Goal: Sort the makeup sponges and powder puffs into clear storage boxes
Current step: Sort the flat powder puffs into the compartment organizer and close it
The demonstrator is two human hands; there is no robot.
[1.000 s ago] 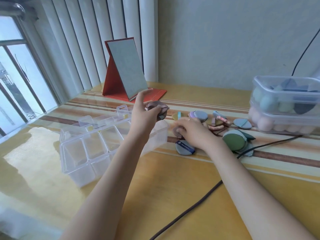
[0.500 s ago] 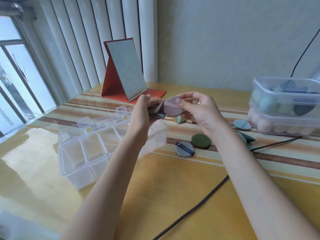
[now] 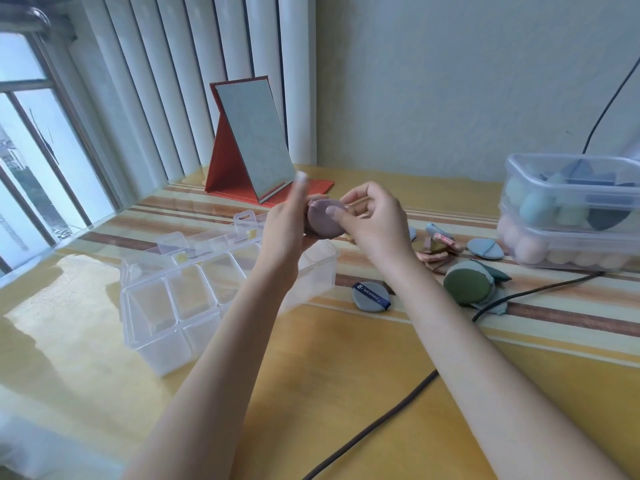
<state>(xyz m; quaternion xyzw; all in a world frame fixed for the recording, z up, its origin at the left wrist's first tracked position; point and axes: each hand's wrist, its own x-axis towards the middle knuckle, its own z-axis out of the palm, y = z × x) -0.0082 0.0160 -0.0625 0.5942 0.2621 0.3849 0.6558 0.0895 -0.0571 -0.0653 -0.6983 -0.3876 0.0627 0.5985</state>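
Holding a mauve puff up between both hands, above the far right end of the organiser. Pinching it with the right hand, thumb pressed on the puff's face and fingers curled behind. Pressing against its left edge with the left hand, fingers blurred and stretched upward; grip there not clear.

Sitting near the desk's left edge, the organiser, clear, lid hinged open toward the window, its visible compartments holding nothing. Standing stacked at the right edge, two clear boxes: the upper one holding blue and green sponges plus dark puffs, the lower one holding pink sponges.

Lying loose on the striped cloth between organiser and boxes: a grey puff with a dark lettered band, a green puff overlapping teal ones, a blue puff just beside the lower box, and a small heap of pinkish pieces. Running across the desk from the right toward the near edge, a dark cable. Standing at the back, a red folding mirror, with vertical blinds and a window behind and to the left.
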